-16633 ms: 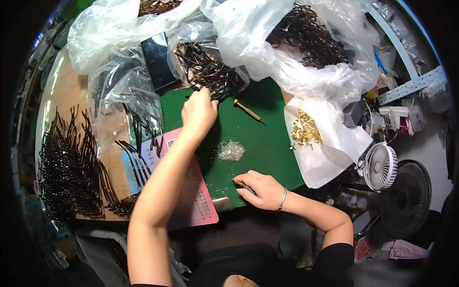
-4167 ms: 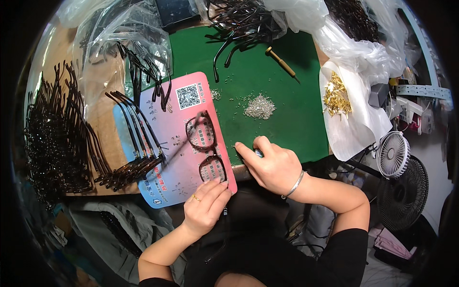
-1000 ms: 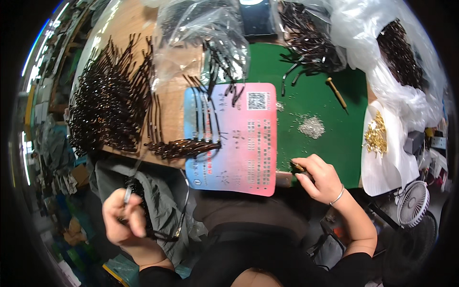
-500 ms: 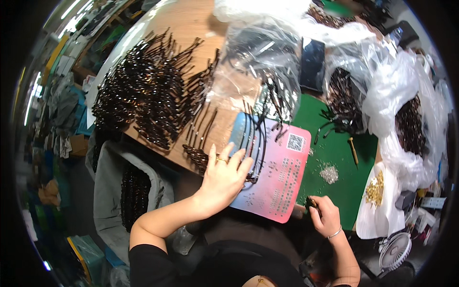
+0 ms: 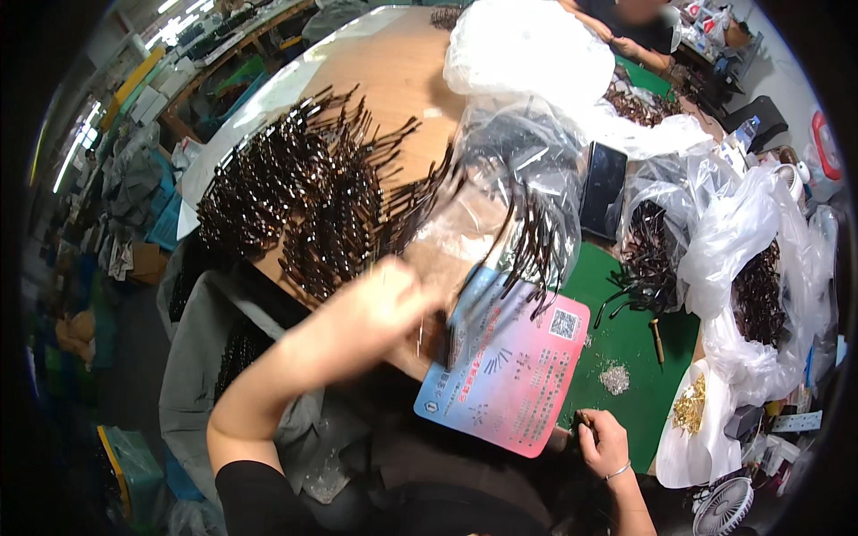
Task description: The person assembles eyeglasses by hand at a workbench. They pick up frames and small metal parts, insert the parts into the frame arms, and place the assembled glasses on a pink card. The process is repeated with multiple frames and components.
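My left hand (image 5: 384, 299) is smeared by motion over the table's near edge, beside a large heap of glossy brown eyeglass temples (image 5: 349, 214). Blurred dark strips (image 5: 438, 338) show just right of it; whether its fingers hold them cannot be made out. A blue-and-pink printed mat (image 5: 500, 375) lies askew to the right of that hand, with several dark temples (image 5: 534, 241) across its top end and a plastic bag. Low at the green mat's near edge, my right hand (image 5: 606, 444) is closed around a small dark object (image 5: 584, 418), mostly hidden by the fingers.
On the green mat (image 5: 626, 330) lie a pile of tiny clear pieces (image 5: 614, 379) and a thin yellow-handled tool (image 5: 658, 339). Gold parts (image 5: 689, 406) rest on white paper at right. A black phone (image 5: 603, 189) and open bags of temples (image 5: 648, 250) stand beyond. Another person's hand (image 5: 626, 45) shows far off.
My left hand has left the blue-and-pink mat and moved left toward the heap. The dark strips that lay under it are displaced. My right hand stays closed; the view has shifted.
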Motion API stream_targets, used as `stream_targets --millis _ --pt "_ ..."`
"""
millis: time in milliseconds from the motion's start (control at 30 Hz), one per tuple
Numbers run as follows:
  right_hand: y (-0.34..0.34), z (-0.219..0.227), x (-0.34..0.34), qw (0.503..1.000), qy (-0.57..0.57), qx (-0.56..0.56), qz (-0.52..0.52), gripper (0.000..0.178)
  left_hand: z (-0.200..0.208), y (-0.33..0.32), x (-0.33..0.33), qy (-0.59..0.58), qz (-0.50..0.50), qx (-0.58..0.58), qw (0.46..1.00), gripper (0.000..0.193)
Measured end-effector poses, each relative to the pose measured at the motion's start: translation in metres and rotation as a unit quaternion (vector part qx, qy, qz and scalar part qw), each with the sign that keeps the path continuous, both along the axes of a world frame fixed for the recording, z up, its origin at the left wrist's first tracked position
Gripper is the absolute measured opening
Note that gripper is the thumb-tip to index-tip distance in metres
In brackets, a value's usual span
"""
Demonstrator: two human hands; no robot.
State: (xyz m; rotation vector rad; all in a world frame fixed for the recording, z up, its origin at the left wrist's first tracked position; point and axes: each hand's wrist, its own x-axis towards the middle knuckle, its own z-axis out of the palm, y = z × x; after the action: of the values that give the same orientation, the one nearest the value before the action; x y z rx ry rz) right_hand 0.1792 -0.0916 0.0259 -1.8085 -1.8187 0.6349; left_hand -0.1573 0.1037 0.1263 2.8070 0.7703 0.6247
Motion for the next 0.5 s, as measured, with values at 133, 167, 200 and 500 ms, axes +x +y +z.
stream_targets --millis 133,167,200,500 --pt "-0.001 0.003 -0.004 1.0 0.005 0.001 -0.011 0.016 -0.01 0.148 -0.003 0.044 0.061 0.137 0.988 0.032" --pt "0.0 -0.001 -0.006 1.0 0.015 0.012 -0.003 0.016 -0.02 0.176 -0.02 0.071 0.107 0.153 0.98 0.03" --pt "0.0 -0.004 -0.006 0.999 0.025 0.021 0.002 0.017 -0.037 0.199 -0.042 0.149 0.182 0.166 0.958 0.029" --pt "-0.003 -0.003 0.01 0.997 0.068 0.008 -0.04 0.017 -0.048 0.152 0.003 0.2 0.225 0.1 0.948 0.023"
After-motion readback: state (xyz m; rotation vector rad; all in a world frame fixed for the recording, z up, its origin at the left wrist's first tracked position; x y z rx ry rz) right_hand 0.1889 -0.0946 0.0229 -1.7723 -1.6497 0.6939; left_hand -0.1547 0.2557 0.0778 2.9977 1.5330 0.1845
